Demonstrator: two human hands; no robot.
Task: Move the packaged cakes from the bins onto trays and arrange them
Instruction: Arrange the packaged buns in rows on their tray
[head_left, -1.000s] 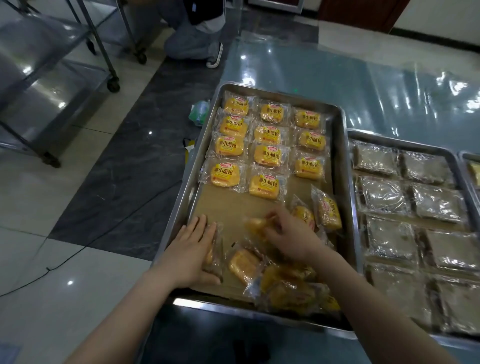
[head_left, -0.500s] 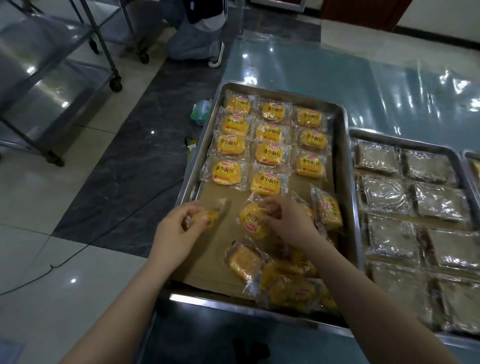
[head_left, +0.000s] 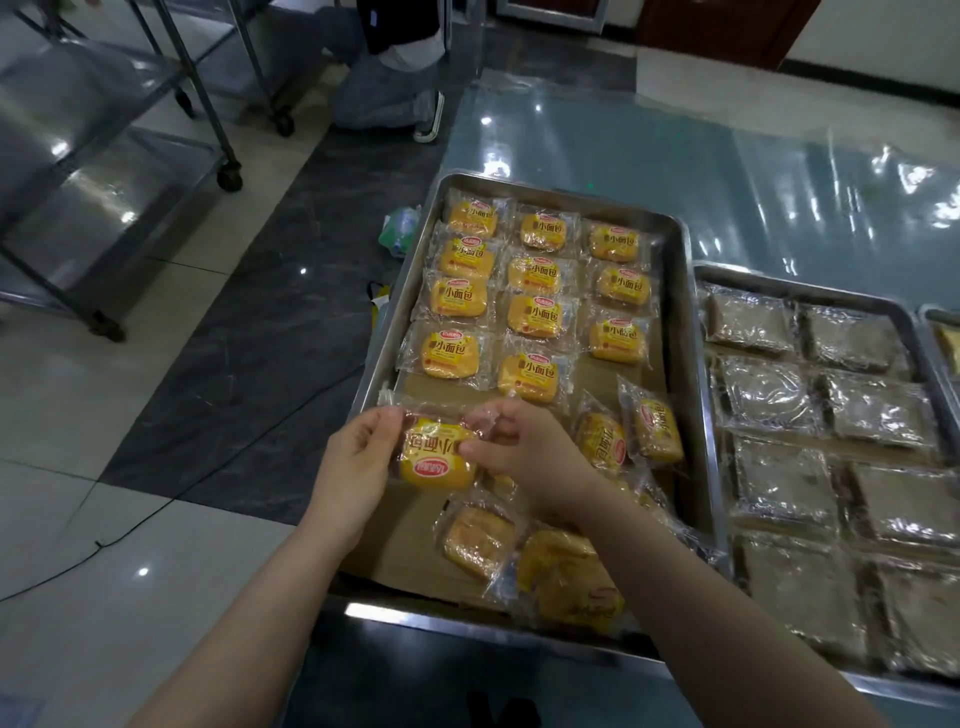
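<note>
— What are your hands doing right now?

— I am holding one yellow packaged cake (head_left: 435, 457) between them, just above the near left part of the metal tray (head_left: 684, 364). My left hand (head_left: 353, 470) is pinching the wrapper's left edge with thumb and fingers closed on it, and my right hand (head_left: 524, 449) is gripping the right edge the same way. The label is facing me upside down.

— What is lying nearest you?

— A loose pile of cakes (head_left: 563, 577) is sitting in the near right corner of the tray, under and beside my right forearm. One of them is lying face down just below the cake I am holding. I cannot tell how many are in the pile, since they are overlapping.

— And further along?

— Two cakes (head_left: 628, 431) are leaning tilted just to the right of my right hand. Beyond my hands, eleven cakes (head_left: 535, 317) are lying flat in three columns: four on the left, four in the middle, three on the right. The nearest of the left column is lying just beyond the one I am holding.

— Anything to the side?

— A second tray (head_left: 810, 296) is sitting just right of mine on the table (head_left: 623, 150), filled with brown packets (head_left: 769, 395) in clear wrap, two across; I am counting about ten in view. A third tray's edge (head_left: 935, 322) is showing at the far right.
</note>
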